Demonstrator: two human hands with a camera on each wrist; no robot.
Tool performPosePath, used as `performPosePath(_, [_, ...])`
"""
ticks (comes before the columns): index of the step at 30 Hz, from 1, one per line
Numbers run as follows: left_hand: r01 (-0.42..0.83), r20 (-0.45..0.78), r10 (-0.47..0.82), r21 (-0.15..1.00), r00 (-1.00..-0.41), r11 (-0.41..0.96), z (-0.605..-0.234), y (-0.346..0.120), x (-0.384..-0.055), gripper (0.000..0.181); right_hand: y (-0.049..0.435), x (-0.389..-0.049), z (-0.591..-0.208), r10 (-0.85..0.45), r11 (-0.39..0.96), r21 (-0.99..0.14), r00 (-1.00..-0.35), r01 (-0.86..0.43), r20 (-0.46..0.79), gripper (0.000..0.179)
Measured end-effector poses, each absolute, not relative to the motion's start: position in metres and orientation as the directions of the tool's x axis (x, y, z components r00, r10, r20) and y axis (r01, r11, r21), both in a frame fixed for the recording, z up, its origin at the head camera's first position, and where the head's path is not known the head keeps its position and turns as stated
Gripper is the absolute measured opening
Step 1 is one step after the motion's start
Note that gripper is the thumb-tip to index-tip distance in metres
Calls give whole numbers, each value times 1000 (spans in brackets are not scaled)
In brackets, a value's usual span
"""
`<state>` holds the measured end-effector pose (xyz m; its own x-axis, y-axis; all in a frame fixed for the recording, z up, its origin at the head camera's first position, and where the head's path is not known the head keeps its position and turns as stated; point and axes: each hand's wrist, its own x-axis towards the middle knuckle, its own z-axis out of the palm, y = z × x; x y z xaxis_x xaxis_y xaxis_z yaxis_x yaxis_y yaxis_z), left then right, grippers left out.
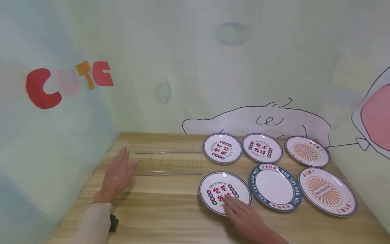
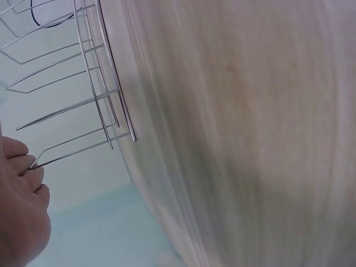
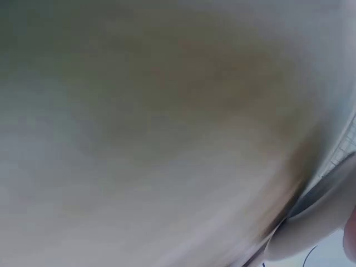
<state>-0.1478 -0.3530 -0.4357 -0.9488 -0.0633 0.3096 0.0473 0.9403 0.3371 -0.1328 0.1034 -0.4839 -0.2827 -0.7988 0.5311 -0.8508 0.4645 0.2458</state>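
My left hand [image 1: 119, 173] is at the left end of a wire dish rack [image 1: 167, 175], its fingers held out straight. In the left wrist view its fingertips overlap the rack's end wire [image 2: 72, 154]. My right hand [image 1: 245, 217] reaches over the near rim of a round white plate [image 1: 213, 185] with red lettering and a dark rim. Its fingers extend onto the plate's face; the thumb is hidden in the head view. To the right of this plate lies a plate with a wide blue lettered border [image 1: 274, 184].
Behind are two more red-lettered plates [image 1: 222, 148] [image 1: 262, 148]. Two plates with orange sunburst prints [image 1: 306, 151] [image 1: 327, 191] lie at the right. The wooden table [image 1: 158, 217] meets painted walls [image 1: 189, 67] at the back and sides.
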Motion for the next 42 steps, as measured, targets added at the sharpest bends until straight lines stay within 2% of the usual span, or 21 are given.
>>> performPosePath(7, [51,317,-67,349,-946,936,-433,-347,-144,69,105,-131,-477,-742,420,201,-207,-885,638,36])
performPosePath(15, [42,356,-91,351,-930,935,-430,-358,-126,67,85,-142,-450,-700,377,255,-94,-891,708,36])
performPosePath(21, [76,410,-45,274,-911,959,-431,-362,-132,67,72,-152,-427,-682,387,259,-86,-885,727,34])
performPosePath(30, [101,371,5,238,-928,966,-441,-356,-137,75,37,-174,-400,-695,369,320,-31,-873,718,33])
performPosePath(37, [75,382,10,155,-924,985,-446,-362,-137,80,-27,-191,-390,-665,326,321,26,-889,747,30])
performPosePath(39, [68,384,8,142,-923,988,-447,-361,-138,80,-47,-194,-385,-646,327,297,17,-897,763,30])
performPosePath(42, [50,379,-15,161,-925,986,-447,-359,-140,79,-79,-198,-378,-590,325,197,-35,-925,807,30])
